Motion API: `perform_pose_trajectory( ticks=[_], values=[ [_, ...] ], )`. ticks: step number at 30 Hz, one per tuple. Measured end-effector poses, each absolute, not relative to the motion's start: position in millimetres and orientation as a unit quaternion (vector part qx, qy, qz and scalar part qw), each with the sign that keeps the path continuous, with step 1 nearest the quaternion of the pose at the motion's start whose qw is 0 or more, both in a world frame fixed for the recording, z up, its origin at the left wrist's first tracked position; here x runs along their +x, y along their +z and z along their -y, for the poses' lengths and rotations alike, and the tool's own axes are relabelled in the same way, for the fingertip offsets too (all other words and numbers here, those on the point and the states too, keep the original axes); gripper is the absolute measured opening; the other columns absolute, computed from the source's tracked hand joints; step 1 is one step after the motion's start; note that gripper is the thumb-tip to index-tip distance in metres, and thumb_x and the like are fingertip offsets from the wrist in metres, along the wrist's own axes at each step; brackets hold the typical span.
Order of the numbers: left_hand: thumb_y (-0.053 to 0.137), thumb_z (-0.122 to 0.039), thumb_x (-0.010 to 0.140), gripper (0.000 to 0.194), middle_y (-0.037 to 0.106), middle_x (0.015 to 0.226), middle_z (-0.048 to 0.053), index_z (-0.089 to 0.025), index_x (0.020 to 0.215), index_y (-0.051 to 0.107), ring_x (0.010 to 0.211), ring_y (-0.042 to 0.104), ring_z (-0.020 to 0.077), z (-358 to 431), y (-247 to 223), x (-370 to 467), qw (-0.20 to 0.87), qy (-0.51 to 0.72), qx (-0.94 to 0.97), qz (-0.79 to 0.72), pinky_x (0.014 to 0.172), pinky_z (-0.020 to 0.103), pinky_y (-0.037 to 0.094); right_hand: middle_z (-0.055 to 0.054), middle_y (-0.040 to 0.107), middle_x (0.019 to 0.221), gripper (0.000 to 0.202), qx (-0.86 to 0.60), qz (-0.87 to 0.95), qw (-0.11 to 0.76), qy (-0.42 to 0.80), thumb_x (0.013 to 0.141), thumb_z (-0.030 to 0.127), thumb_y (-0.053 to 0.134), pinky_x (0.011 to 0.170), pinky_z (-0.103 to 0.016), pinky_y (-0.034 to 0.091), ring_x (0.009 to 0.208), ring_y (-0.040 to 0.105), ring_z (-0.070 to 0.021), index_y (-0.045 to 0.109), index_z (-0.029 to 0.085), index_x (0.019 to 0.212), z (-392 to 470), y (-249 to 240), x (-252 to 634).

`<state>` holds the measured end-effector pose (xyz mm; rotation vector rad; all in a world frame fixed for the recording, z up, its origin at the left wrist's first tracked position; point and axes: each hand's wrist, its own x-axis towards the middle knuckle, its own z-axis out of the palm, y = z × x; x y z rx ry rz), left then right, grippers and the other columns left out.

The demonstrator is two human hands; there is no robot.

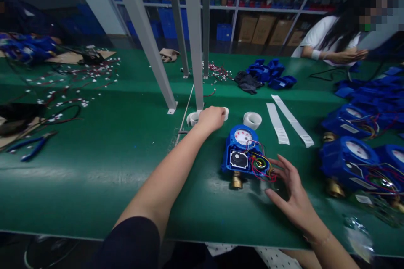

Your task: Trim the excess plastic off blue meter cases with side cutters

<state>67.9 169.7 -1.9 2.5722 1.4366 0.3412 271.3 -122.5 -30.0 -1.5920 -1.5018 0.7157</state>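
A blue meter (229, 151) with a round dial, exposed wires and a brass fitting lies on the green table (104, 143) in front of me. Beyond it, my left hand (211, 118) has its fingers closed on a small white roll, which shows at the fingertips. Another white roll (193, 118) sits just left of that hand, and a third white roll (252, 120) stands behind the meter. My right hand (288, 187) is at the meter's right side, thumb and fingers apart, near the wires and holding nothing.
Metal posts (196, 50) rise behind my left hand. White label strips (277, 124) lie right of the rolls. More blue meters (350, 159) crowd the right side; blue-handled pliers (33, 145) lie left. A person (328, 42) sits across the table at the right.
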Motion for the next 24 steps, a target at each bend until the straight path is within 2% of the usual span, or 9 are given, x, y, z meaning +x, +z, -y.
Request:
perform_pose_trajectory(
  ticks=[7,15,17,22,24],
  values=[
    [0.053,-0.036,0.092,0.026,0.072,0.101,0.006,-0.026,0.105,0.072,0.092,0.066,0.0251,-172.0,-0.7,59.0,0.134,0.120,0.858,-0.482,0.078,0.033,0.046,-0.013,0.040,0.150,0.090,-0.626,0.587,0.414,0.304,0.086,0.040,0.072,0.109,-0.055,0.045,0.126,0.054,-0.0274,0.017,0.034,0.157,124.1,-31.2,277.6],
    [0.053,-0.038,0.093,0.025,0.072,0.097,0.002,-0.026,0.103,0.072,0.085,0.065,0.0188,-168.0,3.7,48.6,0.154,0.127,0.851,-0.486,0.067,0.028,0.040,-0.012,0.040,0.149,0.092,-0.618,0.593,0.420,0.300,0.085,0.040,0.073,0.110,-0.053,0.045,0.125,0.054,-0.0261,0.016,0.033,0.157,123.6,-29.7,278.0],
    [0.052,-0.038,0.093,0.026,0.072,0.097,0.003,-0.028,0.105,0.071,0.087,0.066,0.0214,-164.8,4.9,46.4,0.139,0.119,0.848,-0.498,0.067,0.030,0.041,-0.012,0.040,0.150,0.092,-0.619,0.592,0.418,0.302,0.085,0.040,0.073,0.110,-0.052,0.045,0.125,0.054,-0.0256,0.016,0.033,0.156,123.8,-29.2,277.8],
    [0.053,-0.043,0.090,0.034,0.070,0.098,0.014,-0.026,0.112,0.072,0.092,0.066,0.0386,-154.9,14.2,49.4,0.068,0.103,0.840,-0.528,0.073,0.044,0.047,-0.013,0.040,0.149,0.092,-0.621,0.596,0.409,0.302,0.085,0.042,0.074,0.110,-0.053,0.046,0.125,0.054,-0.0258,0.016,0.032,0.156,124.5,-27.9,277.4],
    [0.055,-0.047,0.089,0.040,0.070,0.102,0.016,-0.025,0.119,0.070,0.095,0.065,0.0405,-153.4,21.1,57.6,0.054,0.111,0.846,-0.518,0.076,0.048,0.048,-0.012,0.040,0.149,0.092,-0.622,0.595,0.409,0.304,0.085,0.043,0.073,0.109,-0.052,0.047,0.124,0.055,-0.0252,0.016,0.034,0.156,124.8,-27.4,277.5]
  ],
)
